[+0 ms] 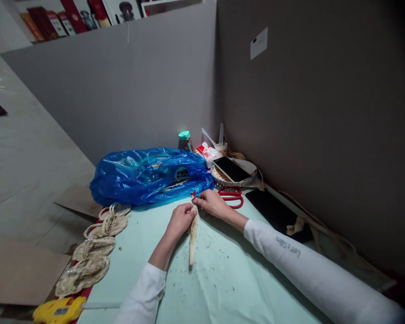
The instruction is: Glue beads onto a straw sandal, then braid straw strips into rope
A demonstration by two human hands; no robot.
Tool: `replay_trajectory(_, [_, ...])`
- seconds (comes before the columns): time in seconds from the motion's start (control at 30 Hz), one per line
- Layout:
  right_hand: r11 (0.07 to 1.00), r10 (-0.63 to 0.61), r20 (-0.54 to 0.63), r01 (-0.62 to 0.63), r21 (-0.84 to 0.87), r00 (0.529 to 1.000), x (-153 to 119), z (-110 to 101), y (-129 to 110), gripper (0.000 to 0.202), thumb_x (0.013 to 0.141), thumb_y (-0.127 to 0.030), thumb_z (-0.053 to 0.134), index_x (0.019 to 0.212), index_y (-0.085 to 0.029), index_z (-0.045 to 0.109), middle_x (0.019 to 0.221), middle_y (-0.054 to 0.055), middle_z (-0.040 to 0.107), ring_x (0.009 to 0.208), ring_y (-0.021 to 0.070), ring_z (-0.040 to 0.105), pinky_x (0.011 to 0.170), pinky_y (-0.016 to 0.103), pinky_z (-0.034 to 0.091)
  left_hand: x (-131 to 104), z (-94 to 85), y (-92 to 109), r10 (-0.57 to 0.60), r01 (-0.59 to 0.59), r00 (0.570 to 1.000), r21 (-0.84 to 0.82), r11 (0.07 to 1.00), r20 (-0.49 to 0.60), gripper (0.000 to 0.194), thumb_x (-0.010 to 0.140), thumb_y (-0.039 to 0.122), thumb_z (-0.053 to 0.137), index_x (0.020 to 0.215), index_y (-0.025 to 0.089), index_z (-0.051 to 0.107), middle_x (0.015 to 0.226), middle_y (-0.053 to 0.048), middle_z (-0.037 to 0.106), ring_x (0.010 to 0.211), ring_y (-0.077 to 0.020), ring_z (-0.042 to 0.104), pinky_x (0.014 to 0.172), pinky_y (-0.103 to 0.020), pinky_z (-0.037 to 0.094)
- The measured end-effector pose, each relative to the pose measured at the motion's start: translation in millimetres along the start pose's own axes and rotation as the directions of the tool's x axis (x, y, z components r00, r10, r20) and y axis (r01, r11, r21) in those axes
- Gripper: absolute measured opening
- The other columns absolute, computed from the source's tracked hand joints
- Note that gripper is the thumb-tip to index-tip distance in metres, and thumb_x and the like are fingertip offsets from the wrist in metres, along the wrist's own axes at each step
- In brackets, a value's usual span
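Observation:
Over the middle of the pale green table cover (148, 243), both hands meet at a slim bundle of pale dried strips (193, 234). My left hand (182, 219) is closed round its upper part, thumb on top, with the loose end hanging toward me. My right hand (209, 202) pinches the top of the bundle, just below a small red piece (193, 195) that sticks up there. Part of the bundle is hidden by my fingers. Red-handled scissors (234, 198) lie just beyond my right wrist, partly under other items.
A blue plastic bag (145, 177) lies behind my hands. Woven straw slippers (91, 249) line the left edge near a yellow glue gun (59, 310). A phone (232, 168) rests on a basket (236, 182). Grey partitions (155, 85) stand behind and right.

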State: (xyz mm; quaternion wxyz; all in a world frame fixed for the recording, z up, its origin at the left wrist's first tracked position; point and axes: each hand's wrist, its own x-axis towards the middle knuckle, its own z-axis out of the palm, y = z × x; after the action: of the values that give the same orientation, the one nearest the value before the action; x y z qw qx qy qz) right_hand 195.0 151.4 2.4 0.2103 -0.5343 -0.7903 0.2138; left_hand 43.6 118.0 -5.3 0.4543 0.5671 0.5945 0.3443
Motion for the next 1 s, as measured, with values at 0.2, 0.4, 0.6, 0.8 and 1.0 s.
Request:
replay_trajectory(0.2, [0.997, 0.063, 0.003, -0.064, 0.044, 0.998, 1.8, 2.5, -2.2, 0.031, 0.086, -0.033, 0.05, 0.07, -0.014, 0.068, 0.071, 0.008, 0.068, 0.07, 0.0166, 0.059, 0.058, 0.023, 0.031, -1.3, 2.0, 5.3, 0.103, -0.101, 0.995, 0.111, 0.989, -0.011, 0.025, 0.067, 0.016, 0.059, 0.048, 0.019, 0.042, 0.044, 0.007, 0.041, 0.043, -0.0082, 0.035, 0.044, -0.022, 0.02])
replay_trajectory(0.4, [0.994, 0.103, -0.024, -0.102, 0.047, 0.994, 1.0, 3.5, -4.4, 0.02, 0.082, -0.022, 0.051, 0.084, -0.013, 0.069, 0.083, 0.012, 0.07, 0.079, 0.0199, 0.061, 0.061, 0.025, 0.031, -2.2, -10.9, 10.3, 0.064, -0.063, 0.998, 0.228, 0.972, 0.004, 0.028, 0.084, 0.027, 0.041, 0.06, 0.02, 0.054, 0.032, 0.005, 0.041, 0.026, -0.0105, 0.031, 0.038, -0.024, 0.021])
replay_trajectory(0.6, [0.982, 0.126, -0.035, -0.12, 0.144, 0.991, 4.5, 5.0, -1.8, 0.017, 0.076, -0.017, 0.053, 0.077, -0.012, 0.069, 0.079, 0.011, 0.069, 0.076, 0.0198, 0.06, 0.059, 0.025, 0.031, -16.9, 16.9, 25.3, 0.202, -0.142, 0.977, 0.491, 0.859, -0.07, 0.022, 0.085, 0.019, 0.044, 0.07, 0.02, 0.06, 0.058, -0.005, 0.062, 0.058, -0.0197, 0.059, 0.059, -0.027, 0.036])
replay_trajectory(0.8, [0.935, 0.092, 0.018, -0.093, 0.342, 0.996, 6.4, 6.4, 6.7, 0.015, 0.071, -0.016, 0.054, 0.071, -0.012, 0.068, 0.068, 0.003, 0.066, 0.066, 0.0142, 0.057, 0.053, 0.02, 0.032, -35.5, 45.3, 34.0, 0.201, -0.088, 0.977, 0.731, 0.677, -0.069, 0.029, 0.088, 0.012, 0.038, 0.098, 0.012, 0.065, 0.086, -0.019, 0.069, 0.082, -0.0311, 0.065, 0.075, -0.037, 0.038])
replay_trajectory(1.0, [0.88, 0.088, 0.059, -0.106, 0.463, 0.994, 2.9, 8.4, 6.2, 0.021, 0.072, -0.013, 0.048, 0.076, -0.01, 0.069, 0.069, 0.003, 0.067, 0.057, 0.0103, 0.054, 0.05, 0.018, 0.033, -42.3, 46.0, 37.1, 0.159, -0.08, 0.987, 0.812, 0.578, -0.016, 0.033, 0.086, 0.009, 0.035, 0.096, 0.009, 0.066, 0.09, -0.024, 0.07, 0.084, -0.0336, 0.066, 0.076, -0.041, 0.04])
